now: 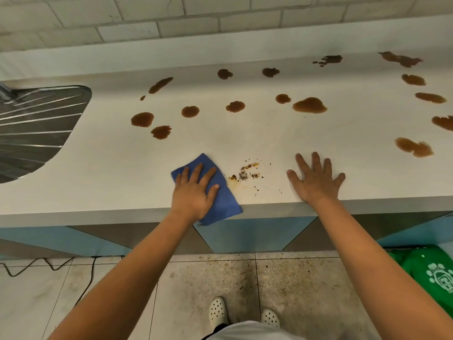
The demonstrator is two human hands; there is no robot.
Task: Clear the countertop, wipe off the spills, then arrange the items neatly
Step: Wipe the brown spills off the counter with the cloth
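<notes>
My left hand (195, 190) presses flat on a folded blue cloth (224, 201) at the front edge of the white countertop (110, 173); the cloth's near corner hangs over the edge. Just right of the cloth lies a patch of dark crumbs with a yellowish smear (246, 171). My right hand (316, 179) rests flat on the counter, fingers spread, holding nothing. Several brown liquid spills dot the counter farther back, among them a large one (310, 105) and a pair at the left (142, 119).
A metal sink drainboard (36, 128) is set into the counter at the left. White tiled wall runs behind. A green bag (431, 273) sits on the floor at the right, a black cable (49, 265) at the left. Crumbs speckle the floor tiles.
</notes>
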